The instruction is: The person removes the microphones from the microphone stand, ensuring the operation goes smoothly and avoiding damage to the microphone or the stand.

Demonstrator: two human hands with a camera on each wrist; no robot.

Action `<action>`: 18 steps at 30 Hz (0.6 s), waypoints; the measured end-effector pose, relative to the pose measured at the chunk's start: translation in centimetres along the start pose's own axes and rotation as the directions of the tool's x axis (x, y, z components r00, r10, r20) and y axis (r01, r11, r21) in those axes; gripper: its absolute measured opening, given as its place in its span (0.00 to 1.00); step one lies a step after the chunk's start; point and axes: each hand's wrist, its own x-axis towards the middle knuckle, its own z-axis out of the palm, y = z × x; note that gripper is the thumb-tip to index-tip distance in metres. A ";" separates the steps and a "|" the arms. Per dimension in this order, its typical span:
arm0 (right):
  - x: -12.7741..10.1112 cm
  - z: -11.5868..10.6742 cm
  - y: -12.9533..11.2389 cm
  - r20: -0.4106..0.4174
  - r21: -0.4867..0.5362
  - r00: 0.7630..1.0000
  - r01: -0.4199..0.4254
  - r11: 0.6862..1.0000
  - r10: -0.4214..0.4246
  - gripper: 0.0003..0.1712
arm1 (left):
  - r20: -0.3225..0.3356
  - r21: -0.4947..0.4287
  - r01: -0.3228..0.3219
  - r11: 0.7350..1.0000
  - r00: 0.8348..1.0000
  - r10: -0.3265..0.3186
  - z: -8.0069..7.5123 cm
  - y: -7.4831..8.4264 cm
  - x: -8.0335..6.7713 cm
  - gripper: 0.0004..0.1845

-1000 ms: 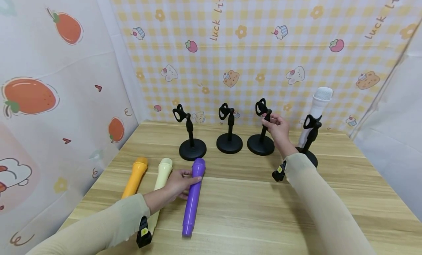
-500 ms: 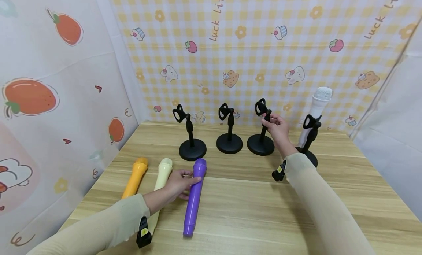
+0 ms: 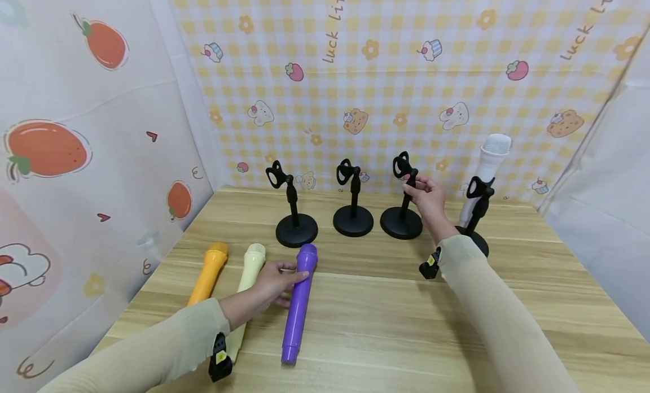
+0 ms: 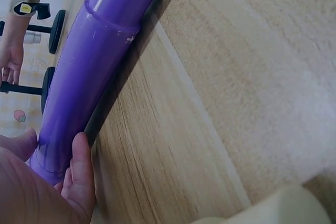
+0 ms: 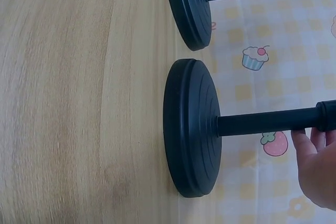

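Note:
My left hand holds a purple microphone by its upper body, thumb on top and fingers at its far side. In the left wrist view the purple microphone slants close over the wood, its tail end nearest the camera. My right hand grips the upper pole of a black microphone stand, whose clip holder at the top holds nothing. The right wrist view has that stand's round base flat on the table, with the right hand's fingers against the pole.
A cream microphone and an orange microphone lie left, partly behind my left arm. Two more black stands, the middle stand and the left stand, line the back. A white microphone stands tilted at a fourth stand, right.
The purple microphone has shifted very slightly to the right in my left hand. My right hand stays on the stand's pole, and the stands have not moved.

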 end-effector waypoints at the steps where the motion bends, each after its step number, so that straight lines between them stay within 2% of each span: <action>1: 0.0 0.0 0.0 -0.002 0.001 1.000 -0.002 1.000 0.002 0.27 | -0.001 -0.003 0.000 1.000 1.000 0.000 0.0 0.0 0.0 0.28; 8: 0.0 -0.2 -0.1 -0.008 -0.010 1.000 -0.017 1.000 0.017 0.19 | -0.001 -0.041 0.007 0.999 1.000 -0.007 -0.2 0.4 -0.1 0.26; 18: -0.2 -0.4 -0.7 0.042 -0.101 0.999 0.026 0.995 -0.022 0.25 | 0.010 -0.070 -0.006 0.998 1.000 0.007 -1.2 1.5 0.0 0.28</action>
